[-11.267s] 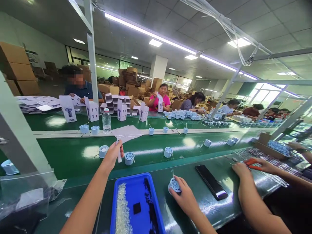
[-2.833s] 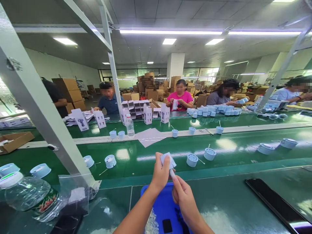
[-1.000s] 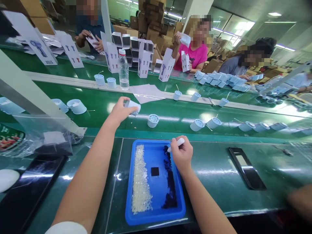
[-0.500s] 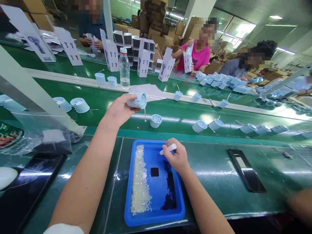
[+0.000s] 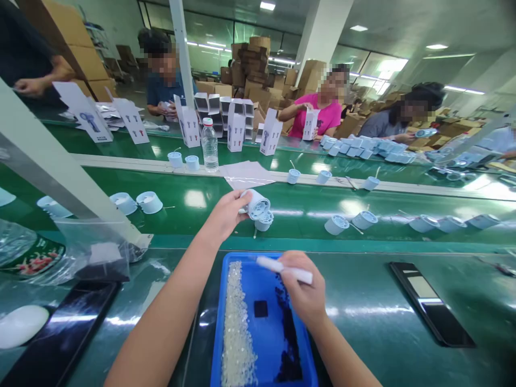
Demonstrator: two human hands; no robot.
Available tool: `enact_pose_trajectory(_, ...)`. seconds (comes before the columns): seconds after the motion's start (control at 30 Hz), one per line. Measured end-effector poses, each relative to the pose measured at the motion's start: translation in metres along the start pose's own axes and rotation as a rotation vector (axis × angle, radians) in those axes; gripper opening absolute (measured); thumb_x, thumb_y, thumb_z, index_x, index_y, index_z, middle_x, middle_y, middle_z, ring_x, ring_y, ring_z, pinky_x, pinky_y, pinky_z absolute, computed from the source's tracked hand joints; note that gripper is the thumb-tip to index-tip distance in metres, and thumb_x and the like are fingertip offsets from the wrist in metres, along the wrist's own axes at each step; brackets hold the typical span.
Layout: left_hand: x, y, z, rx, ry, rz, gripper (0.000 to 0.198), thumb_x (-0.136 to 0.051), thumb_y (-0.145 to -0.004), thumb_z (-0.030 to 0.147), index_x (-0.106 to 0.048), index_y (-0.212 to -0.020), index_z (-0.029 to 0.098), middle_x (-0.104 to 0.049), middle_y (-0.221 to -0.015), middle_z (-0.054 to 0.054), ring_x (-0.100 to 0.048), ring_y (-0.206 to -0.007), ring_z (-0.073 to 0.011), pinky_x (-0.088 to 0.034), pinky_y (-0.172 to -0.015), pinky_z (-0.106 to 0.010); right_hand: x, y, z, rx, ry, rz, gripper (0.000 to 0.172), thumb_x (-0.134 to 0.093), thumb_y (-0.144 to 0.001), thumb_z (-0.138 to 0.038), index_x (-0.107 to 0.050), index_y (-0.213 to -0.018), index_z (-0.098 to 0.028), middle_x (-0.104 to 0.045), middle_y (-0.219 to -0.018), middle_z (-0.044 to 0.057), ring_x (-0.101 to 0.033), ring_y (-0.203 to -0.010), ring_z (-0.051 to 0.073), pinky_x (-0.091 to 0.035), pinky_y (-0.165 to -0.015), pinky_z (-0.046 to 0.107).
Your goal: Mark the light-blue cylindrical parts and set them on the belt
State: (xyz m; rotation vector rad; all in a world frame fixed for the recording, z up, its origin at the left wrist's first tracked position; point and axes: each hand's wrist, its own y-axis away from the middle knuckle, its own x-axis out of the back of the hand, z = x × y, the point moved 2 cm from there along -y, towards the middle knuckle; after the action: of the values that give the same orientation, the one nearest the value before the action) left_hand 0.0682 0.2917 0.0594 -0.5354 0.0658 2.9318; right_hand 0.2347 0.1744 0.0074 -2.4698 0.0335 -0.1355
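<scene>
The left hand [image 5: 223,215] clenches 1 pale blue plastic cup [image 5: 258,205] (just above a 2nd cup [image 5: 264,221]), while the right hand [image 5: 302,287] grasps 1 white stick [image 5: 284,270] over a blue tray [image 5: 216,322].

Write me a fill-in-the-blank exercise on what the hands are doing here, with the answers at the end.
1. The pale blue housing is held in the person's ____ hand.
2. The right hand holds a white stick above a ____ tray.
3. Clear granules lie in one strip of the tray, and ____ granules lie in another.
4. Across the belt, a co-worker in a ____ shirt holds a white box.

Answers: left; blue; dark; pink
</scene>
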Motion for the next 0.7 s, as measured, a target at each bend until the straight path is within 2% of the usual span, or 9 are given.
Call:
enact_pose_trajectory(0.07,-0.008,0.004,-0.001,0.018,-0.078,-0.044,0.028,-0.069,-0.073,0.038,-0.06,-0.084,0.014,-0.058,-0.078,-0.003,-0.054,-0.07,-0.0126,-0.047,-0.062,-0.025,0.008,-0.003,0.003,-0.065,-0.06,0.21,0.017,-0.055,-0.088,-0.017,-0.059,-0.102,-0.024,-0.063,-0.098,0.004,-0.066,-0.084,0.017,-0.054,-0.076,0.035)
enact_pose_trajectory(0.13,-0.014,0.007,-0.001,0.023,-0.133,-0.075,0.03,-0.07,-0.073,0.039,-0.06,-0.085,0.014,-0.058,-0.077,-0.002,-0.054,-0.069,-0.012,-0.047,-0.063,-0.025,0.011,-0.005,0.006,-0.147,-0.109,0.283,0.018,-0.054,-0.09,-0.02,-0.059,-0.107,-0.024,-0.064,-0.102,0.006,-0.068,-0.088,0.019,-0.055,-0.079,0.036)
enact_pose_trajectory(0.43,-0.025,0.013,-0.002,-0.003,-0.25,-0.11,0.034,-0.071,-0.071,0.044,-0.056,-0.083,0.015,-0.056,-0.077,0.0,-0.053,-0.07,-0.0113,-0.047,-0.067,-0.025,0.012,-0.004,0.01,-0.276,-0.185,0.257,0.02,-0.053,-0.092,-0.031,-0.06,-0.109,-0.022,-0.071,-0.101,0.007,-0.067,-0.095,0.019,-0.054,-0.085,0.035)
enact_pose_trajectory(0.63,-0.028,0.017,0.001,0.012,-0.298,-0.101,0.033,-0.069,-0.072,0.044,-0.051,-0.08,0.016,-0.055,-0.077,0.0,-0.052,-0.071,-0.0119,-0.045,-0.067,-0.026,0.011,-0.002,0.015,-0.253,-0.26,0.2,0.029,-0.047,-0.094,-0.038,-0.057,-0.117,-0.023,-0.067,-0.111,0.009,-0.064,-0.102,0.022,-0.05,-0.091,0.04)
enact_pose_trajectory(0.7,-0.032,0.02,0.001,-0.01,-0.359,-0.061,0.031,-0.068,-0.072,0.041,-0.049,-0.077,0.017,-0.052,-0.073,0.002,-0.049,-0.067,-0.0109,-0.041,-0.062,-0.024,0.01,0.0,0.015,-0.262,-0.227,0.181,0.033,-0.046,-0.094,-0.041,-0.056,-0.119,-0.023,-0.067,-0.103,0.008,-0.064,-0.094,0.02,-0.051,-0.085,0.037)
